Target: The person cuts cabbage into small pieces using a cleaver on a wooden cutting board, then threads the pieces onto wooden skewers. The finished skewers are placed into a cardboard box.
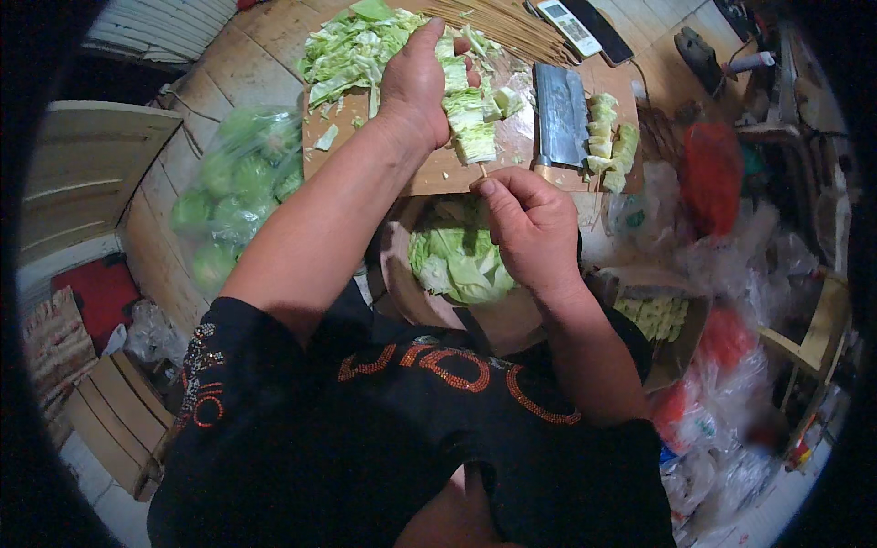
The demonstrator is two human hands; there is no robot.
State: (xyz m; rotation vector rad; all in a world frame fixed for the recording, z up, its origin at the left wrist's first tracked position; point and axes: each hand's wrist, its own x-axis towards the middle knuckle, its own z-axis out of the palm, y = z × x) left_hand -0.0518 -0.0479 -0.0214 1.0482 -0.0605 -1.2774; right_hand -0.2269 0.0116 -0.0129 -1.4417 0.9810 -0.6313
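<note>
Shredded cabbage leaves threaded in folds on a thin wooden skewer (483, 168) form a strip (473, 135) above the cutting board (418, 179). My left hand (419, 85) grips the upper part of this strip, its fingers wrapped behind the leaves. Between thumb and forefinger, my right hand (536, 222) pinches the skewer's near end. A heap of loose cabbage pieces (349, 51) lies on the board's left side. To the right rest a cleaver (562, 113) and two finished-looking cabbage skewers (601, 133). How far the skewer runs inside the leaves is hidden.
Below the board stands a round tub (397, 274) holding cabbage leaves (459, 257). Bare skewers (510, 31), a remote control (569, 27) and a phone (606, 34) lie at the far edge. A plastic bag of cabbages (236, 178) sits left, a box of skewered pieces (675, 356) right.
</note>
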